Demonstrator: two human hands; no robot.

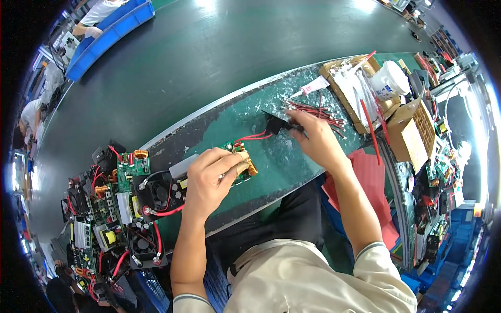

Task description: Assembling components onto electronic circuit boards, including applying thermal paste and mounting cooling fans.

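My left hand (211, 175) is closed on a green circuit board (241, 180), its fingers at the edge beside a copper-wound coil (252, 167). My palm covers much of the board. To the right, my right hand (315, 136) pinches a thin black part (276, 124), which is tilted above the bench; its exact kind cannot be made out. Red wires (254, 137) run between the black part and the board. Just beyond my right fingers lies a bunch of short red and black wires (315, 112).
Boards with black fans (156, 193) crowd the bench's left end. A white tube (314, 86), a cardboard tray (360, 122), a white tub (390, 81) and a divided carton (412, 133) stand right. Beyond the bench runs a dark green belt (209, 57); another person's gloved hand (94, 32) touches a blue bin (112, 39).
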